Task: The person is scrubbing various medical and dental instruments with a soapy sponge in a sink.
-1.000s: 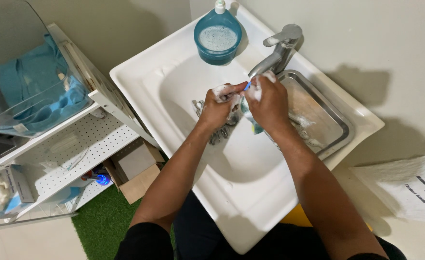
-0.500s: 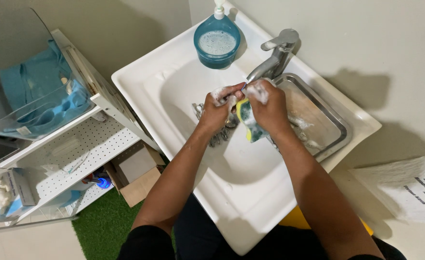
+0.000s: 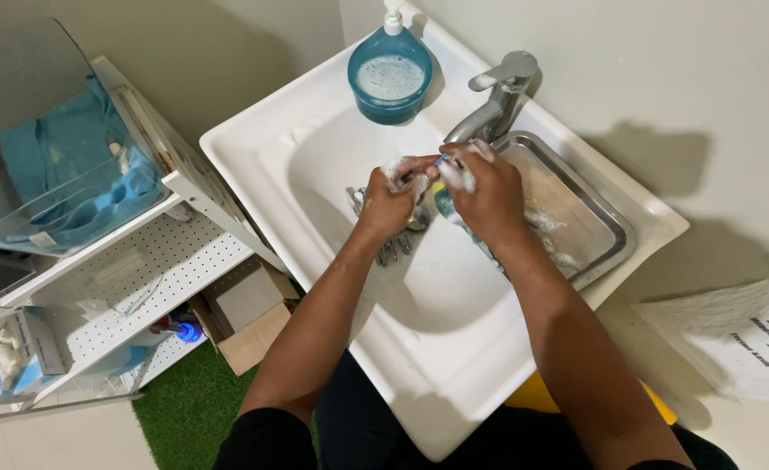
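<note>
The small tool [image 3: 439, 163], blue at its visible tip and largely hidden by foam, sits over the white sink [image 3: 315, 174], pinched between both soapy hands. The left hand [image 3: 395, 198] and right hand [image 3: 487, 193] curl their fingers [image 3: 458, 174] tightly around it. Beyond them stand the metal faucet [image 3: 497, 100], a steel tray [image 3: 593, 226] and a blue soap dispenser [image 3: 390, 74].

faucet [image 3: 497, 104] behind hands [image 3: 441, 187]; basin [image 3: 454, 305] in front open

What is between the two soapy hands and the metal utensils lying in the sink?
Nothing visible. The left hand and right hand meet, foamy, directly above the metal utensils in the sink; only open air separates them.
</note>
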